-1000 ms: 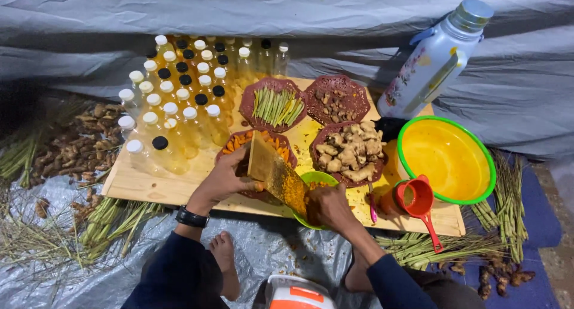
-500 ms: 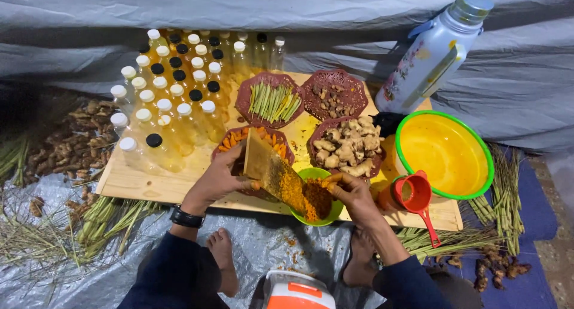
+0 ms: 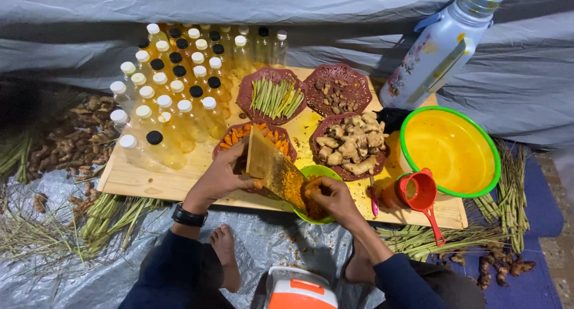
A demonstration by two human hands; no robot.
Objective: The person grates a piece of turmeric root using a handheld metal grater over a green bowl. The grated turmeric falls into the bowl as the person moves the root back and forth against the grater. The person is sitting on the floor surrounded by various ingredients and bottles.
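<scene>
Grater point(image 3: 272, 165) in left hand point(image 3: 224, 174), over green bowl point(image 3: 323, 173)

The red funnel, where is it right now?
In the head view the red funnel sits at the right end of the wooden board, just below the yellow basin and right of the right hand.

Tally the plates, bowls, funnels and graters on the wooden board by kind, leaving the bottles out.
Dark red plates: 4
Small green bowl: 1
Yellow basin with green rim: 1
Red funnel: 1
Grater: 1
Total: 8
</scene>
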